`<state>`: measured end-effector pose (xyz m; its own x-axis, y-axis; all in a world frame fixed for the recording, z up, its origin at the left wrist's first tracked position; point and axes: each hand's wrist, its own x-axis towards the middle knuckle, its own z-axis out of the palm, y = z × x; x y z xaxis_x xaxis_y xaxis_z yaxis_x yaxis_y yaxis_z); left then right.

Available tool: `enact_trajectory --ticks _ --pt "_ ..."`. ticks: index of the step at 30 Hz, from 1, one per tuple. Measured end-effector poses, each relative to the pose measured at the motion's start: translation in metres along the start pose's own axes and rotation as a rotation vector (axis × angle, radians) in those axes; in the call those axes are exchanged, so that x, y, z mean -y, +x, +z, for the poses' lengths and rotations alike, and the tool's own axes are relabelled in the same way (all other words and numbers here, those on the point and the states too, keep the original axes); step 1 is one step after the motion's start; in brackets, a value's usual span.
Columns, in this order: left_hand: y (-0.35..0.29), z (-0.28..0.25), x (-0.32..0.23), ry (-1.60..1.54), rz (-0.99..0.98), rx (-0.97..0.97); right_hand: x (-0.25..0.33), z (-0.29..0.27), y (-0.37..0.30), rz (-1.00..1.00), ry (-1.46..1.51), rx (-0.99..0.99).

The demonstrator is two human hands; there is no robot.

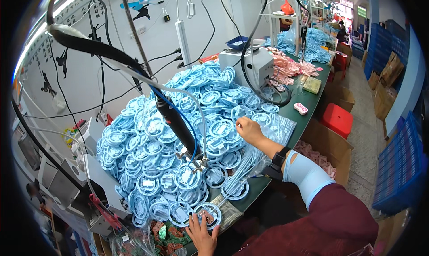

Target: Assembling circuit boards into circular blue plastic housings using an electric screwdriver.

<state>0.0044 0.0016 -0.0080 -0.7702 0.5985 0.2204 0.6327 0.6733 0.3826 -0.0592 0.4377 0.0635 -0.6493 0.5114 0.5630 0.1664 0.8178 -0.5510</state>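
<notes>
Left hand: At the near edge of the workbench, the left hand lies with fingers spread and loosely bent, fingertips on a light-blue round frame, apparently steadying it rather than gripping it.
Round frame: It lies flat beside the pile, a brownish circuit board inside its ring, likely kept face up so the board stays in reach.
Right hand: Above the pile's right side, the right hand has its fingers curled in and tips drawn together; whether anything small is pinched there cannot be told.
Pale strands: A long bundle stretches between the hands' sides of the bench, perhaps laid there for easy picking.
Hanging driver: A black tool hangs over the heaped blue frames, presumably to keep the bench free.
Blue tray: Perched on a grey machine, the tray holds small whitish pieces, too small to identify.
Cardboard box: Below the bench edge, an open box contains pink parts.
Clear bag: Crumpled plastic sits beside green boards; its contents are unclear.
</notes>
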Motion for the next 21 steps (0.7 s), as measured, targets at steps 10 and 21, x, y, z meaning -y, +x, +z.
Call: enact_trajectory --ticks 10,21 --pt "0.006 0.0 -0.003 0.076 0.042 -0.021 0.026 0.069 0.048 -0.24 -0.24 0.116" --pt "0.004 -0.001 -0.005 0.068 0.061 -0.042 -0.009 0.078 0.075 -0.24 -0.335 0.077"
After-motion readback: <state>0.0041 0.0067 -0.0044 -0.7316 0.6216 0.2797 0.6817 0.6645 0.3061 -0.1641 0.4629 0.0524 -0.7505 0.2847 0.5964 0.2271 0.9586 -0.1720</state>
